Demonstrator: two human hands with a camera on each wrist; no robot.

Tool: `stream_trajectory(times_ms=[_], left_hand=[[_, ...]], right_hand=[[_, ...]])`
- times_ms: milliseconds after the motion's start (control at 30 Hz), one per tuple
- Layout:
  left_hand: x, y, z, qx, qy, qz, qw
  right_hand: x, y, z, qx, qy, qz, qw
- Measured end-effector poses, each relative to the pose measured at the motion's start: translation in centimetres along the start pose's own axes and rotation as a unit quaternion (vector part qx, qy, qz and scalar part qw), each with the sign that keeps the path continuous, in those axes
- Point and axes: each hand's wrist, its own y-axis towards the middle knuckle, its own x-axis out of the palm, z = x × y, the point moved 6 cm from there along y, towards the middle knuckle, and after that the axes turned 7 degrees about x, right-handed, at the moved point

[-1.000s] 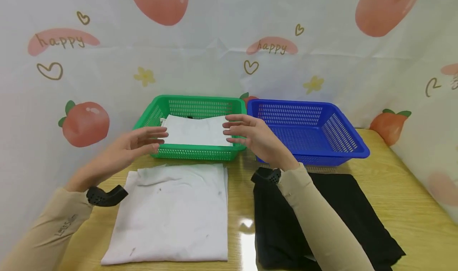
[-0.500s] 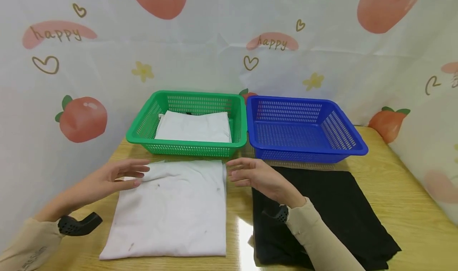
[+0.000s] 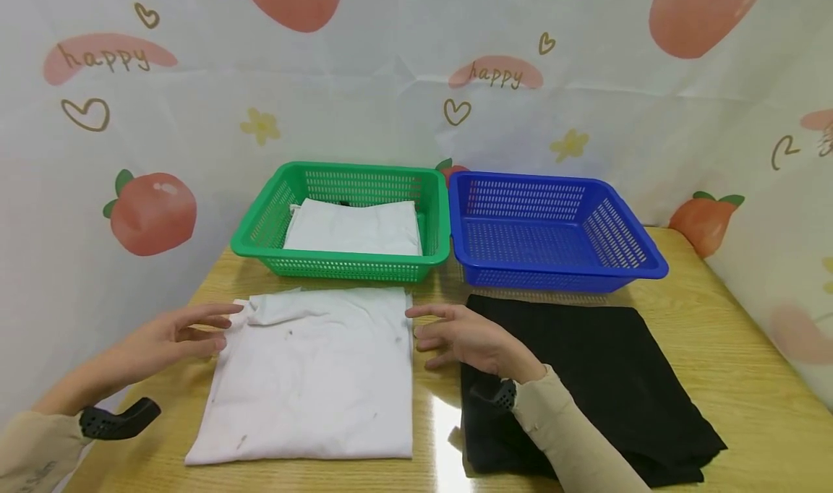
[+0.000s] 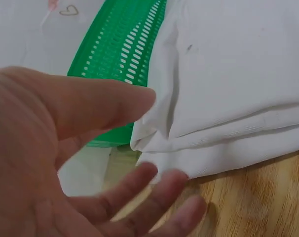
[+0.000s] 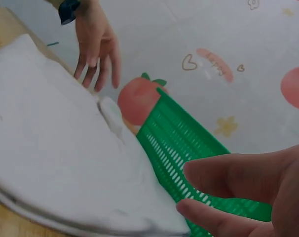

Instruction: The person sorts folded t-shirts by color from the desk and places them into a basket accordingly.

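Observation:
A folded white cloth (image 3: 319, 384) lies on the table, its top left corner turned over in a wrinkled flap. My left hand (image 3: 172, 345) is at the cloth's upper left edge, thumb and fingers spread apart with nothing between them. In the left wrist view the cloth's stacked layers (image 4: 228, 133) show just beyond the thumb tip. By the upper right edge is my right hand (image 3: 471, 337), fingers loosely bent and holding nothing. The right wrist view shows its thumb and a finger (image 5: 213, 215) near a corner of the cloth; whether they touch it I cannot tell.
Behind the cloth stands a green basket (image 3: 345, 267) with a folded white cloth (image 3: 354, 227) inside. A blue basket (image 3: 566, 280) is beside it on the right. Folded black fabric (image 3: 586, 377) lies on the wooden table (image 3: 735, 348), partly under my right forearm. A printed curtain (image 3: 364, 81) hangs behind.
Both hands have come back from the green basket, down and toward me, to either side of the nearer white cloth. The baskets and cloths stay where they were.

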Motion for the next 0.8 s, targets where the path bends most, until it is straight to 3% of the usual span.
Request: stream_trajectory(times_ms=[167, 367, 467, 667, 800], left_hand=[[0.3, -0.1, -0.7, -0.034, 0.011, -0.019, 0.9992], [0.8, -0.4, -1.0, -0.053, -0.041, -0.021, 0.9975], [0.9, 0.2, -1.1, -0.052, -0.054, -0.022, 0.9970], [1.4, 1.7, -0.9, -0.053, -0.037, -0.012, 0.9979], [1.9, 2.4, -0.5, -0.038, -0.074, 0.005, 0.9965]], right_hand=[[0.6, -0.1, 0.5, 0.001, 0.034, -0.020, 0.999], [1.4, 0.2, 0.3, -0.014, 0.073, -0.041, 0.996], [1.6, 0.6, 0.1, -0.022, 0.064, -0.027, 0.997], [1.8, 1.1, 0.2, -0.030, 0.001, 0.027, 0.999], [2.0, 1.2, 0.5, -0.038, 0.004, 0.037, 0.999]])
